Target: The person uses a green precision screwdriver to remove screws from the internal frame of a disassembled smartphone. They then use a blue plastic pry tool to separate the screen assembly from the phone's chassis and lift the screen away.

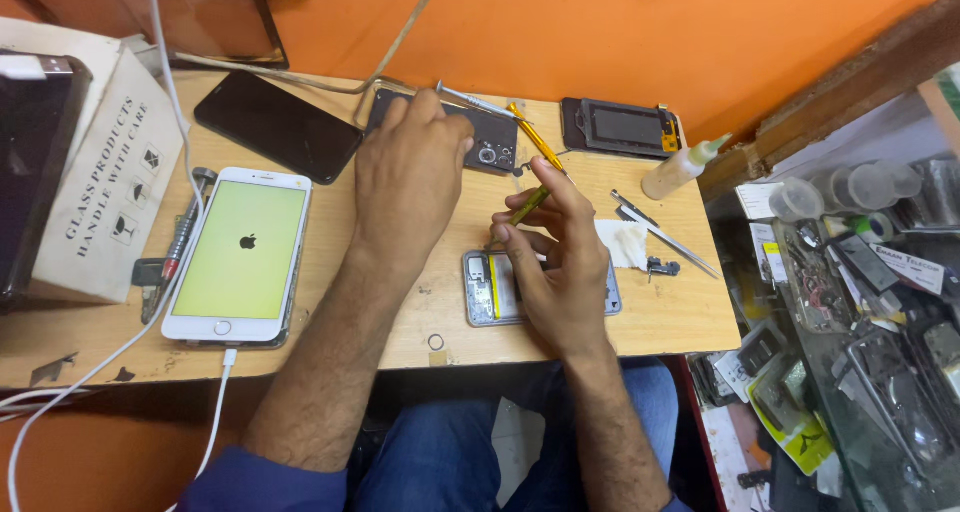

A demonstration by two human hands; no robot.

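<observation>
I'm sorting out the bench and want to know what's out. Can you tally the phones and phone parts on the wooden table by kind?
Whole phones: 2, white phone, black phone
Opened phone body: 1, under the right hand
Back panel with camera: 1, under the left hand
Loose screen panel: 1
Total: 5

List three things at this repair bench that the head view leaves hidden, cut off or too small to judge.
- Head view: the opened phone is mostly covered by the right hand.
- Head view: the left hand hides its fingertips' contact with the dark phone back.
- Head view: the cardboard box is cut off by the left edge.
- Head view: the clutter behind the glass counter is too small and jumbled to identify.
</observation>
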